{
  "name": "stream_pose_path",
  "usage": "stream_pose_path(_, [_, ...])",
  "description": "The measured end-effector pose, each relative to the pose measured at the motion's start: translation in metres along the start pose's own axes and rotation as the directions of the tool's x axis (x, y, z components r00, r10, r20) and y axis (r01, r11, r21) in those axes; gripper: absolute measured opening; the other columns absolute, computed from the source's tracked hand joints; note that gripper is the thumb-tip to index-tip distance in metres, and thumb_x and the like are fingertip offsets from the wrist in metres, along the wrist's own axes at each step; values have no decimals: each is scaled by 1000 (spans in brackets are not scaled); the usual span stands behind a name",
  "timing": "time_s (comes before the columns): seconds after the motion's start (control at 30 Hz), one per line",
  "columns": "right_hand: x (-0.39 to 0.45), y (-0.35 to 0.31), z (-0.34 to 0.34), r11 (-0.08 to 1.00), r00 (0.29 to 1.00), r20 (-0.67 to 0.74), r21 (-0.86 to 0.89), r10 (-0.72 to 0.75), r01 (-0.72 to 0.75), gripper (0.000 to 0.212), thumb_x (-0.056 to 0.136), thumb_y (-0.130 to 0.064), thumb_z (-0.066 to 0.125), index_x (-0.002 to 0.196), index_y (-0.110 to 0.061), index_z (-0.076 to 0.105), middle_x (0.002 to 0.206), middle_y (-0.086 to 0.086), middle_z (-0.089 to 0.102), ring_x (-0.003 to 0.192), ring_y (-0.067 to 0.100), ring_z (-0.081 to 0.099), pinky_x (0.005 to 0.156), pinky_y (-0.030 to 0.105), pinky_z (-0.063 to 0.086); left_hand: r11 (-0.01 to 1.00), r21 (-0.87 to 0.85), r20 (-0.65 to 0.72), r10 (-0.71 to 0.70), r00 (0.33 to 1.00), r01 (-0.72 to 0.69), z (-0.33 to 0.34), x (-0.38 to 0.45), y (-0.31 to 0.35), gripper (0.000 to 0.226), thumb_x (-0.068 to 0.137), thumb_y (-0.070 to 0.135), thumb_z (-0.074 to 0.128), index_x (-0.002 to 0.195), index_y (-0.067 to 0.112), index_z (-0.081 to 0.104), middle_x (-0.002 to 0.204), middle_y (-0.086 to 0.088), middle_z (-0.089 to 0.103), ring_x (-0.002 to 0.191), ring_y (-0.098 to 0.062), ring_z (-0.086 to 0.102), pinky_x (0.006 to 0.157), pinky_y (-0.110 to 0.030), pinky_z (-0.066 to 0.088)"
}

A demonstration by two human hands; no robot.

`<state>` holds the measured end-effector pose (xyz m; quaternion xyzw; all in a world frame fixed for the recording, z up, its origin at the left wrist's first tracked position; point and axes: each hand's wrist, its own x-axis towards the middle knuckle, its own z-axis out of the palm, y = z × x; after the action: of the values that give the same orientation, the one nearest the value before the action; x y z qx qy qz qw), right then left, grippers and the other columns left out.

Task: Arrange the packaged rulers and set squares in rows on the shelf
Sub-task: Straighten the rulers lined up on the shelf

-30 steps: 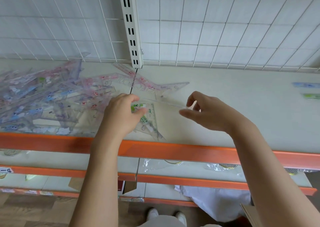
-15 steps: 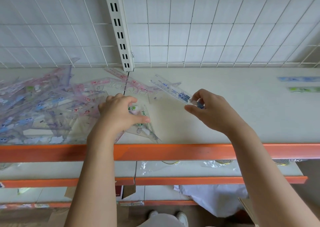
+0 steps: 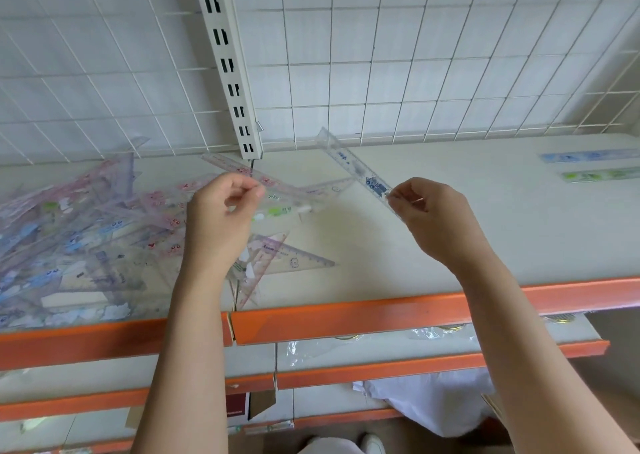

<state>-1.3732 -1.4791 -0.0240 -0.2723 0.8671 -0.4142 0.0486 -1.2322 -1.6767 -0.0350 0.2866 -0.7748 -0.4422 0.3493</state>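
Right hand (image 3: 427, 216) pinches blue-printed ruler (image 3: 356, 168); its writing is unreadable.

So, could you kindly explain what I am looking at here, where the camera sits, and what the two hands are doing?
There is no machine here: a person works with bare hands, and the one picture comes from a camera worn on their head, looking forward and down. That is why both forearms reach in from the bottom.

In front is a pale shelf with an orange front edge and a white wire grid behind. On its left lies a loose pile of packaged rulers and set squares. Far right, a blue ruler and a green ruler already lie one in front of the other.

The right hand pinches one end of a clear ruler with blue print, held above the shelf. The left hand pinches a clear pack with green print, lifted at the pile's edge.
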Motion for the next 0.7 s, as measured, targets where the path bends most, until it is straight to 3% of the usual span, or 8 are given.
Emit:
stream_pose_path(0.1, [-3,2,0,962,995,-51,264,91,-74,12,92,-11,53,85,-18,58,85,2,67,78,19,68,78,35,56,991,-132,-49,20,999,-27,4,3,4,21,92,8,54,79,24,52,81,6,66,69,7,63,65,-6,42])
stream_pose_path(0.2, [-10,2,-3,858,987,-13,496,158,-131,17,94,-2,48,86,-17,47,98,7,64,75,16,71,76,31,58,992,-118,-88,44,995,-54,11,6,3,19,96,12,48,82,25,46,81,5,68,70,6,63,65,-12,44])
stream_pose_path(0.3, [-18,5,-5,773,980,8,614,200,-163,26,90,8,48,90,-18,43,94,8,62,74,18,68,73,27,57,996,-71,-64,55,996,-59,20,2,2,8,97,19,44,89,20,43,86,-2,70,72,-1,64,66,-18,46])
stream_pose_path(0.4, [-23,11,-9,775,973,-24,609,230,-168,25,92,6,44,101,-17,48,91,4,58,74,15,65,70,22,57,998,-39,-24,49,999,-49,31,-3,8,5,99,19,39,94,17,38,83,1,69,53,3,54,53,-15,42])
stream_pose_path(0.5, [-25,17,-16,775,960,-58,605,273,-184,26,97,-1,38,117,-13,48,86,3,57,66,14,61,67,24,55,993,-119,32,13,999,-9,39,-4,16,4,100,18,36,97,16,38,77,5,62,59,-6,63,53,-21,53])
stream_pose_path(0.6, [-25,24,-27,757,936,-126,627,328,-181,18,97,-7,42,108,-15,53,78,2,60,63,14,61,64,26,51,992,-129,77,1,997,9,51,-5,25,6,101,18,34,100,21,39,72,3,51,45,-9,62,46,-22,49])
stream_pose_path(0.7, [-25,34,-41,830,925,-185,522,333,-195,11,92,-12,52,96,-20,59,78,-6,70,68,8,58,64,23,43,1000,11,131,21,991,-23,66,-10,35,20,99,23,39,117,24,44,76,7,49,61,-16,64,65,-30,47])
